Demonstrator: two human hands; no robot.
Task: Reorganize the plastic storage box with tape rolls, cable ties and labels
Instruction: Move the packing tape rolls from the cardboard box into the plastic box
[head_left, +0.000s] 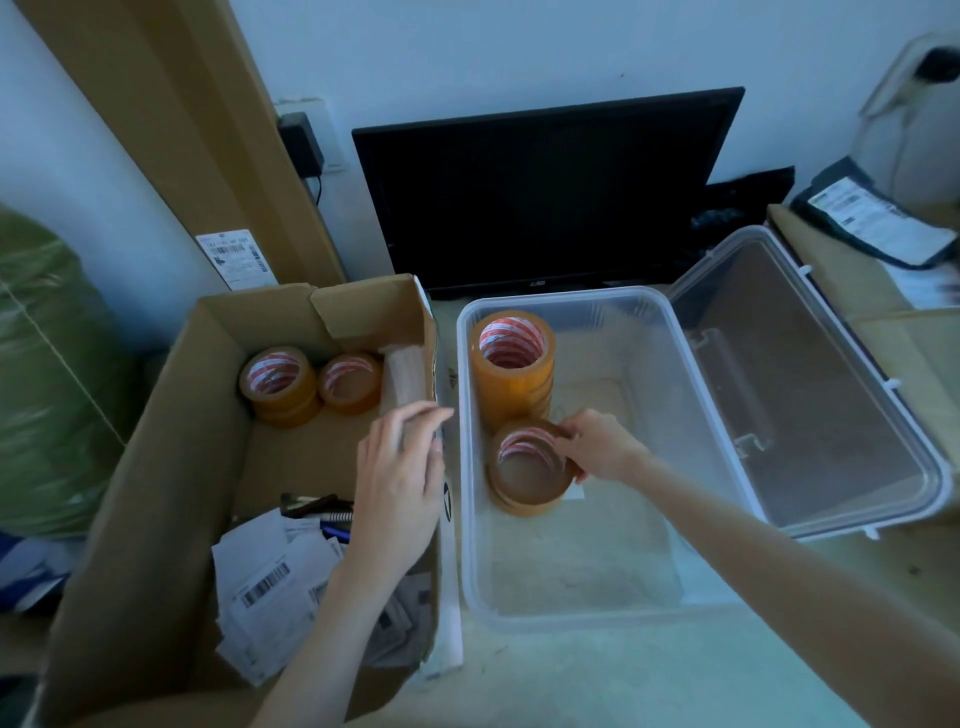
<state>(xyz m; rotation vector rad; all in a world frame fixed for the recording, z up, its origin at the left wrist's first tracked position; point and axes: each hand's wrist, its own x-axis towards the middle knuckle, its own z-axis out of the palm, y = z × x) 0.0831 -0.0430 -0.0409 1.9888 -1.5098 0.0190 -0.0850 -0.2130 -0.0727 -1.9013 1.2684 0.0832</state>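
Head view looks down on a table holding two containers side by side. On the left sits a cardboard box, open at the top, and just right of it the clear plastic storage box, its lid lying open against the far right rim. A dark monitor leans on the wall behind both.

Inside the storage box, a tall stack of tape rolls stands in the far left corner. Just in front of it lies a shorter stack, and the right hand holds its top roll, fingers curled over the right edge and pinching it. The left hand hovers over the cardboard box's right wall, fingers relaxed and slightly spread, holding nothing.

In the cardboard box, more tape rolls remain at the far end, beside a pale bundle that may be cable ties, though that cannot be confirmed. A heap of printed labels fills the near end.

The step in hand appears to be seating a roll on the short stack. To do it well, the right hand should square the roll over the ones beneath, so the edges line up and the pile stays upright, then keep it snug to the left wall. That leaves the open floor of the storage box for the labels and ties.
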